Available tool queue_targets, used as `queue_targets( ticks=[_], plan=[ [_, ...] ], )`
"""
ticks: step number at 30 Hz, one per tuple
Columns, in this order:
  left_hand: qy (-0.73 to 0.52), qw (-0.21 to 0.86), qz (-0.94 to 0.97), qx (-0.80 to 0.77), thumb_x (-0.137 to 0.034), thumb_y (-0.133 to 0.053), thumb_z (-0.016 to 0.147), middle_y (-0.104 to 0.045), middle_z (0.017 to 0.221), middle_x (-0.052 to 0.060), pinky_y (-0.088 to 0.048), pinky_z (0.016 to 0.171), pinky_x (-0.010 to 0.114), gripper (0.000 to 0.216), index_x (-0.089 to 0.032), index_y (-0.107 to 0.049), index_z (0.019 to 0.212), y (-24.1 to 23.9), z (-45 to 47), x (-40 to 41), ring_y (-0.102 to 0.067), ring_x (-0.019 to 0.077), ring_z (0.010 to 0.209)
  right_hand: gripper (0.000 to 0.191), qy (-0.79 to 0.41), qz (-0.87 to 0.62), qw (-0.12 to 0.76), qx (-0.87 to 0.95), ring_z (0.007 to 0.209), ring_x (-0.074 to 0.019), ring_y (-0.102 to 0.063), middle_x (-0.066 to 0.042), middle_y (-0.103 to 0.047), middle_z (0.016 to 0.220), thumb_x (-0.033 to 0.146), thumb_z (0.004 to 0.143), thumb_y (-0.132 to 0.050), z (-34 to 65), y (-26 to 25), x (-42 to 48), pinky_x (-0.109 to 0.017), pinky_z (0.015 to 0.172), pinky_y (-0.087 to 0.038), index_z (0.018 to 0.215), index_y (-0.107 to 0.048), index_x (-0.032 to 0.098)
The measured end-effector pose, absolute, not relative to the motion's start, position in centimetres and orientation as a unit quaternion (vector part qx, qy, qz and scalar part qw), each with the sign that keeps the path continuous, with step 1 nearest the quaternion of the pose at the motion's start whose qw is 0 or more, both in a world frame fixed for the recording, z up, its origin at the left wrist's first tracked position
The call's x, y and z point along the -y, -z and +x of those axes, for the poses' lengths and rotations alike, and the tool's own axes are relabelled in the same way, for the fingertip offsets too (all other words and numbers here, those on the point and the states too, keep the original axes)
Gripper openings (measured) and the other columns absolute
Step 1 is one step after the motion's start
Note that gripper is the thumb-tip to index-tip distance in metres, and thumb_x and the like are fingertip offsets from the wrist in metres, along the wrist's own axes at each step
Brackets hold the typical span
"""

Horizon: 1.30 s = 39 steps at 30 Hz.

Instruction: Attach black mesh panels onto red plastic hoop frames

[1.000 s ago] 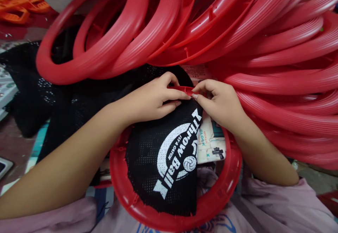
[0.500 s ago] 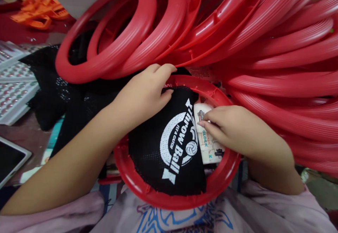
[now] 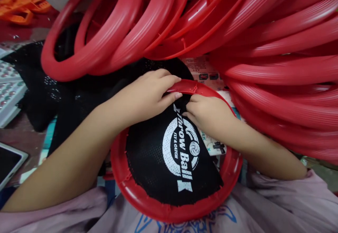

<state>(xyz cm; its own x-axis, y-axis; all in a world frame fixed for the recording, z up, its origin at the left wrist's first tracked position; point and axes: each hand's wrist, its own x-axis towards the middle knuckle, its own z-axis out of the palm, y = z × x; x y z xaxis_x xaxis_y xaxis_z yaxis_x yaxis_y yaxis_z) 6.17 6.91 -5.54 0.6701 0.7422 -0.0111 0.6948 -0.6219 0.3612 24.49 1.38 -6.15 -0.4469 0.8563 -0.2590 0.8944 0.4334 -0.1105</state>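
Note:
A red plastic ring lies in my lap. A black mesh net with a white "Throw Ball" print is stretched over most of it. My left hand grips the ring's far rim, thumb under and fingers over, pinching the net's top edge against it. My right hand is curled inside the ring, its fingers pinching the net's upper right edge just below the rim. A printed card shows through the uncovered gap at the right.
A big heap of red rings fills the top and right. Loose black mesh lies at the left. Further left are a white tray and a dark tablet. Orange plastic parts sit at the top left.
My right hand left the card and moved up to the net's top edge beside my left hand. The net now covers more of the ring's right side.

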Motion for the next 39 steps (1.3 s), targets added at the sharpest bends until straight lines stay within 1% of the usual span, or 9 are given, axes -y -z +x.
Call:
queue_targets(
  ticks=[4,8,13,15,19,24,27,30,39],
  plan=[
    [-0.16,0.354,0.842,-0.374,-0.027,-0.055,0.084,-0.064,0.123,0.007,-0.047,0.099,0.037,0.039,-0.017,-0.058,0.122,6.0,5.7,-7.7,-0.06,0.0228,0.113,0.019,0.234,0.514,-0.061,-0.823,0.085,-0.0217,-0.064,-0.006,-0.066,0.086,0.016,0.081,-0.059,25.3,6.1,-1.4,-0.031,0.069,-0.041,0.064,-0.05,0.019],
    [-0.198,0.433,0.774,-0.417,-0.023,-0.053,0.082,-0.069,0.109,0.004,-0.05,0.09,0.035,0.024,-0.018,-0.063,0.104,6.7,5.1,-8.3,-0.065,0.0201,0.099,0.028,0.419,0.48,-0.249,-0.729,0.103,-0.0219,-0.063,-0.002,-0.063,0.079,0.01,0.072,-0.055,26.4,6.1,-1.6,-0.027,0.072,-0.044,0.061,-0.033,0.023],
    [-0.171,0.422,0.767,-0.452,-0.03,-0.051,0.084,-0.071,0.103,0.004,-0.049,0.08,0.034,0.02,-0.018,-0.066,0.089,6.8,5.2,-8.6,-0.065,0.0194,0.085,0.021,0.555,0.49,-0.259,-0.621,0.07,-0.0126,-0.06,0.0,-0.062,0.09,0.023,0.073,-0.065,26.6,6.6,-1.9,-0.025,0.059,-0.046,0.089,-0.052,0.023],
    [-0.164,0.415,0.782,-0.435,-0.03,-0.052,0.082,-0.071,0.104,0.004,-0.049,0.084,0.035,0.02,-0.017,-0.067,0.087,6.6,5.2,-8.5,-0.066,0.0209,0.09,0.036,0.533,0.488,-0.227,-0.653,0.078,-0.0147,-0.062,0.0,-0.064,0.096,0.029,0.073,-0.071,26.5,6.9,-1.9,-0.028,0.066,-0.05,0.105,-0.055,0.023],
    [-0.152,0.392,0.815,-0.4,-0.035,-0.057,0.079,-0.071,0.104,0.006,-0.047,0.092,0.037,0.023,-0.016,-0.069,0.086,6.3,5.2,-8.4,-0.065,0.0248,0.103,0.031,0.428,0.502,-0.225,-0.717,0.094,-0.018,-0.064,-0.004,-0.069,0.104,0.025,0.081,-0.066,26.3,7.1,-1.8,-0.034,0.085,-0.05,0.11,-0.061,0.02],
    [-0.18,0.37,0.813,-0.412,-0.034,-0.069,0.073,-0.067,0.116,0.008,-0.044,0.099,0.035,0.02,-0.016,-0.071,0.083,6.7,5.6,-8.1,-0.062,0.0234,0.111,0.036,0.309,0.492,-0.282,-0.764,0.079,-0.0134,-0.068,-0.001,-0.074,0.101,0.017,0.085,-0.061,26.6,6.5,-1.6,-0.027,0.074,-0.052,0.121,-0.063,0.02],
    [-0.192,0.371,0.806,-0.421,-0.029,-0.07,0.073,-0.067,0.113,0.008,-0.045,0.096,0.034,0.013,-0.016,-0.07,0.075,6.8,5.9,-7.9,-0.062,0.0222,0.109,0.029,0.252,0.453,-0.284,-0.807,0.08,-0.013,-0.07,-0.001,-0.077,0.097,0.013,0.087,-0.057,26.8,6.3,-1.8,-0.025,0.075,-0.053,0.112,-0.07,0.019],
    [-0.205,0.368,0.801,-0.425,-0.026,-0.068,0.076,-0.069,0.105,0.007,-0.045,0.093,0.034,0.011,-0.016,-0.066,0.074,6.9,6.2,-7.9,-0.063,0.0218,0.104,0.028,0.212,0.423,-0.251,-0.844,0.085,-0.0146,-0.071,-0.003,-0.077,0.097,0.01,0.087,-0.052,27.0,6.5,-2.1,-0.024,0.078,-0.053,0.103,-0.074,0.016],
    [-0.197,0.312,0.799,-0.474,-0.024,-0.062,0.084,-0.062,0.078,0.003,-0.043,0.075,0.032,0.016,-0.017,-0.056,0.071,7.4,7.2,-7.9,-0.057,0.0178,0.077,0.038,0.024,0.471,-0.116,-0.874,0.07,-0.0206,-0.065,-0.009,-0.074,0.086,0.019,0.091,-0.043,26.5,7.1,-1.6,-0.031,0.061,-0.042,0.116,-0.072,0.017]
  ],
)
